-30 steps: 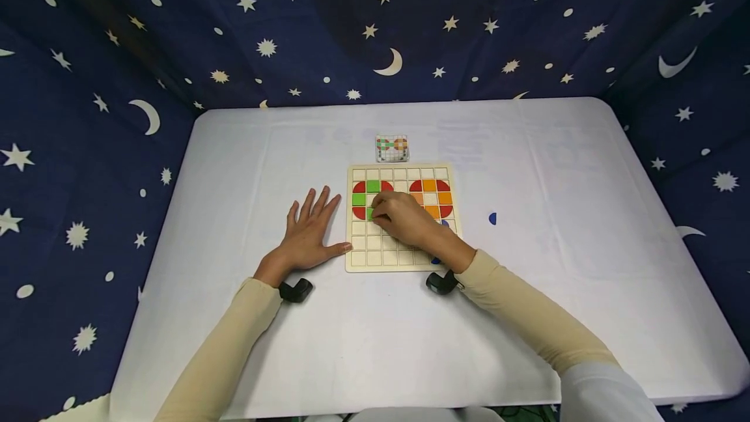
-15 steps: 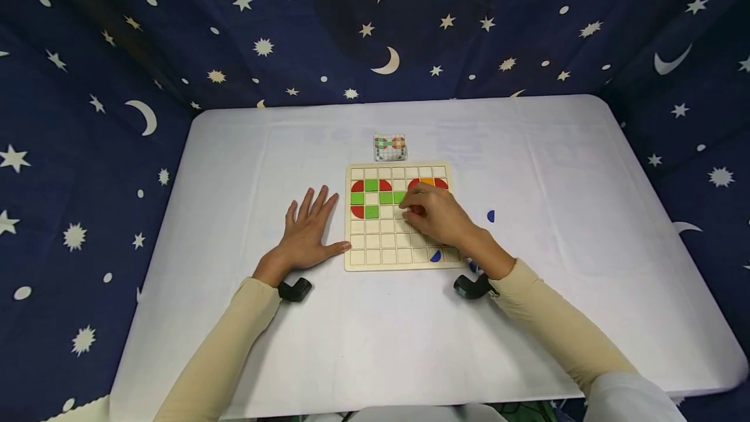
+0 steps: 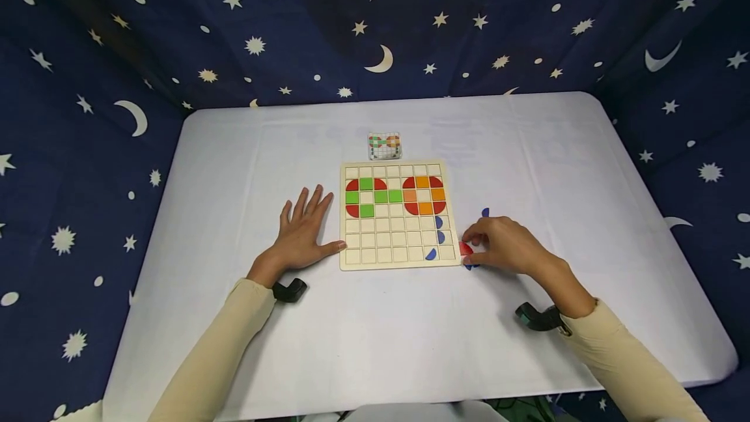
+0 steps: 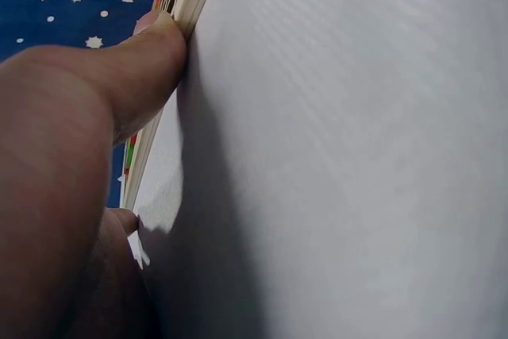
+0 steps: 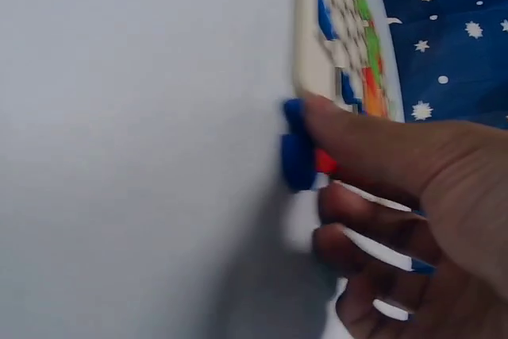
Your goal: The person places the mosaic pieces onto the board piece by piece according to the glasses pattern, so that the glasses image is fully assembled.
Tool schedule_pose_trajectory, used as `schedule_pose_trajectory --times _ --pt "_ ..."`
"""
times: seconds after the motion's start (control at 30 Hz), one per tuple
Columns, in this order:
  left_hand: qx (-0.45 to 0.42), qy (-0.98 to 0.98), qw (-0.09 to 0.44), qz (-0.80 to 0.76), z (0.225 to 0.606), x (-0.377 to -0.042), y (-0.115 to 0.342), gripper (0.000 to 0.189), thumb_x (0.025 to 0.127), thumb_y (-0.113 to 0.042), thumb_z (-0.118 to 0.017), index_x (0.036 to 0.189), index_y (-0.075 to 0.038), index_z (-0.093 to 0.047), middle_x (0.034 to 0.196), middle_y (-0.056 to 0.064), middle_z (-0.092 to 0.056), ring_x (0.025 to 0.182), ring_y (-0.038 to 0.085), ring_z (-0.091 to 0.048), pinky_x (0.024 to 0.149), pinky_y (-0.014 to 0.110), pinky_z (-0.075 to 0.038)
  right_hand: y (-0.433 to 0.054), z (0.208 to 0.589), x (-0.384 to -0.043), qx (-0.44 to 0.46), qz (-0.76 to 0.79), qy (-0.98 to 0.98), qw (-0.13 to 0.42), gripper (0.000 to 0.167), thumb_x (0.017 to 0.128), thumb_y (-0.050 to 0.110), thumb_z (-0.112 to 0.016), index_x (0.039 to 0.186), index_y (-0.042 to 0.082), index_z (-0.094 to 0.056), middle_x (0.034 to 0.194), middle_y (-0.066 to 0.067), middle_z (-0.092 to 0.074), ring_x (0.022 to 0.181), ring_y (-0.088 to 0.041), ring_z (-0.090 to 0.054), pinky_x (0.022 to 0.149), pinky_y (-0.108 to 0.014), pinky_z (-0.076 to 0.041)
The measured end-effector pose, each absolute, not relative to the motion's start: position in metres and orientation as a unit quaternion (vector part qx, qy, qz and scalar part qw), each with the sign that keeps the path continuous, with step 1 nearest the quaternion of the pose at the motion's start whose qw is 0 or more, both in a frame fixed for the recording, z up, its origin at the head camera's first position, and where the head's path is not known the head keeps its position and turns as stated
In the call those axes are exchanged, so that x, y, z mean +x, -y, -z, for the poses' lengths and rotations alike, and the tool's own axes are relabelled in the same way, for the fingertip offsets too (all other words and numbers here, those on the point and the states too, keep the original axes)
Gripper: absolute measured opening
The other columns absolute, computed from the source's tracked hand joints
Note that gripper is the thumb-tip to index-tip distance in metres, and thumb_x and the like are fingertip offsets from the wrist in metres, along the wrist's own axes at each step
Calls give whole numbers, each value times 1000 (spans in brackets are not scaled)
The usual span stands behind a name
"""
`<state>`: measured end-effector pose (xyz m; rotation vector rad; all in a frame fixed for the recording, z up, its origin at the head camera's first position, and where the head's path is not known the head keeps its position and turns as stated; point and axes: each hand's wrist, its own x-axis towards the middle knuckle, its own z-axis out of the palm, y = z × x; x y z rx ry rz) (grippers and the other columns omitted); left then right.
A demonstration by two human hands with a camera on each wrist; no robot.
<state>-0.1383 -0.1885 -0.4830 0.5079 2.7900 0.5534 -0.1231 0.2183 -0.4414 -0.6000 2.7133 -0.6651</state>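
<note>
A wooden grid board [image 3: 398,254] lies on the table, holding red quarter-circle, green square and orange square pieces. My left hand [image 3: 301,232] lies with spread fingers left of the board, its thumb touching the board's left edge. Off the board's lower right side, my right hand [image 3: 506,245] pinches a red quarter-circle piece [image 3: 465,249] between thumb and fingers. Blue pieces [image 5: 298,162] lie close under that hand, partly hidden by it. In the right wrist view, the red piece is mostly covered by the fingers.
A small pattern card [image 3: 384,146] lies behind the board. Several blue half-circle pieces [image 3: 431,254] sit on the board's right part. One blue piece [image 3: 485,212] shows just beyond the right hand. A star-patterned cloth [image 3: 293,31] rises behind the table.
My right hand has moved from over the board to its right side and now holds a red piece. Green squares in the board's middle row are uncovered. The left hand stays put.
</note>
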Motion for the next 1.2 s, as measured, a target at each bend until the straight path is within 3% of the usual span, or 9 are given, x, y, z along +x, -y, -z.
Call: schedule_pose_trajectory --times 0.23,0.67,0.77,0.9,1.0,1.2 --pt "179 -956 121 -197 484 -138 189 107 84 -64 -64 160 -13 -9 164 9 6 147 31 15 111 58 10 -220 454 -116 -211 286 -928 109 11 79 9 -82 86 9 -73 70 9 -57 62 -10 -49 56 -27 -41" --pt "176 -958 122 -193 482 -137 188 106 85 -63 -64 160 -13 -9 164 9 6 147 31 15 111 57 10 -218 447 -117 -191 312 -919 146 19 75 3 -84 82 9 -68 69 5 -58 65 -13 -53 57 -25 -46" --pt "172 -958 123 -193 481 -136 190 106 84 -63 -65 159 -13 -9 164 9 6 147 31 15 111 57 11 -215 438 -129 -189 344 -909 141 16 77 2 -82 88 6 -71 71 2 -60 65 -15 -54 57 -24 -46" --pt "170 -958 120 -197 480 -135 192 107 84 -63 -66 159 -12 -10 164 10 5 147 32 15 111 57 10 -194 429 -149 -180 411 -885 126 15 83 1 -77 97 3 -74 81 -2 -68 70 -19 -61 62 -25 -51" --pt "173 -957 118 -201 481 -136 192 106 84 -64 -65 159 -13 -11 164 9 4 147 31 14 111 57 10 -170 431 -160 -172 451 -867 124 11 85 1 -75 96 2 -75 86 -5 -72 74 -22 -66 64 -27 -54" --pt "172 -957 120 -200 484 -137 189 106 84 -65 -64 160 -14 -9 164 8 6 147 30 15 111 57 11 -125 443 -176 -162 477 -858 99 6 85 4 -75 90 2 -75 80 -4 -70 71 -20 -67 63 -29 -53"
